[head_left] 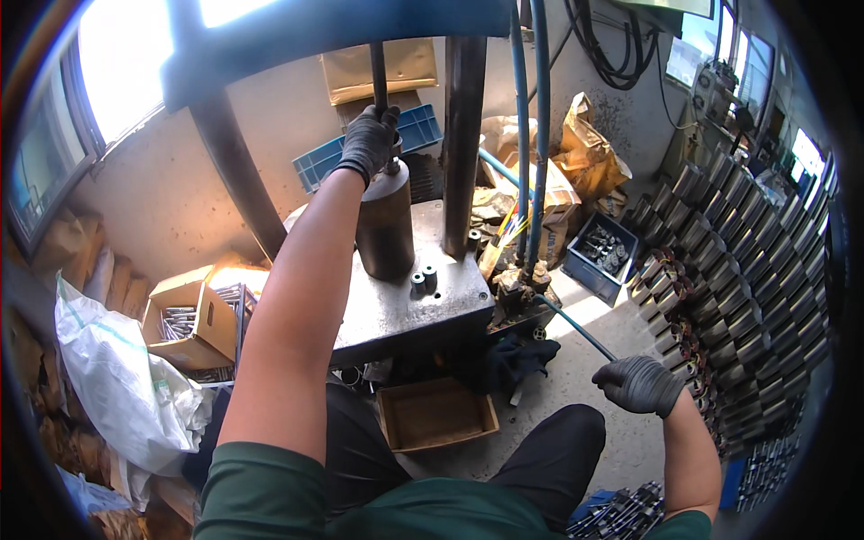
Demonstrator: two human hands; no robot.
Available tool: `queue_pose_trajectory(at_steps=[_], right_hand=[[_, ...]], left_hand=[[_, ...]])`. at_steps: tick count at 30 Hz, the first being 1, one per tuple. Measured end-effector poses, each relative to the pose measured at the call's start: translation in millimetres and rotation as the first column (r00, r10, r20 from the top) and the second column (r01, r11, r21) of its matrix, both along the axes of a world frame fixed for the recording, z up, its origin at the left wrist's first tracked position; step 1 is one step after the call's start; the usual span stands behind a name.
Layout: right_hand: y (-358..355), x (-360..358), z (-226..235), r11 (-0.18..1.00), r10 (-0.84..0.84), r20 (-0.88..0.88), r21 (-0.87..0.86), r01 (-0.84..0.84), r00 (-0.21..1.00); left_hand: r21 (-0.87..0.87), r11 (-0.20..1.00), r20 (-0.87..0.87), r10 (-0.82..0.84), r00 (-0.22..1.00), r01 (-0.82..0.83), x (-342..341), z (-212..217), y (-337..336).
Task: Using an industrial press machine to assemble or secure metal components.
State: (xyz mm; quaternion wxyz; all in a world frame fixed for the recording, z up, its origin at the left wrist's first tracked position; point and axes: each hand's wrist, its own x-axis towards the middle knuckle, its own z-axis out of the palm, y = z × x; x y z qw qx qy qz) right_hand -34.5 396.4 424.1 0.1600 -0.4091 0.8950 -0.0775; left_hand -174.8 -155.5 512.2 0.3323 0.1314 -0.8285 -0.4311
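My left hand, in a dark grey glove, is raised above a thick metal cylinder. Its fingers curl round the lower part of a dark vertical rod coming down from the blue press head. What lies behind the palm is hidden. The cylinder stands upright on a heavy steel press table, with two small metal sleeves near its foot. Low on the right, my gloved right hand is closed round the end of a thin blue-green lever, which runs to a valve beside the table.
Tall stacks of metal cylinders line the right side. A blue bin of metal parts sits beyond the lever. On the left are a cardboard box of shafts and a white sack. A wooden tray lies by my knees.
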Motion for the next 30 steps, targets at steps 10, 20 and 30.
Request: queue_pose_trajectory(at_steps=[10,20,30], right_hand=[[-4.6,2.5,4.4,1.000,-0.001,-0.024,0.028,0.001,1.000],[-6.3,0.7,5.3,0.973,0.040,0.000,0.229,-0.039,0.999],[-8.7,-0.6,9.2,0.994,-0.056,0.024,0.096,0.053,0.998]], left_hand=[[-0.006,1.000,-0.007,-0.002,1.000,0.002,4.6,0.2,1.0],[0.004,1.000,0.002,0.010,1.000,-0.010,2.8,-1.5,-0.5],[-0.004,0.999,0.009,0.034,0.999,-0.034,6.4,0.3,2.5]])
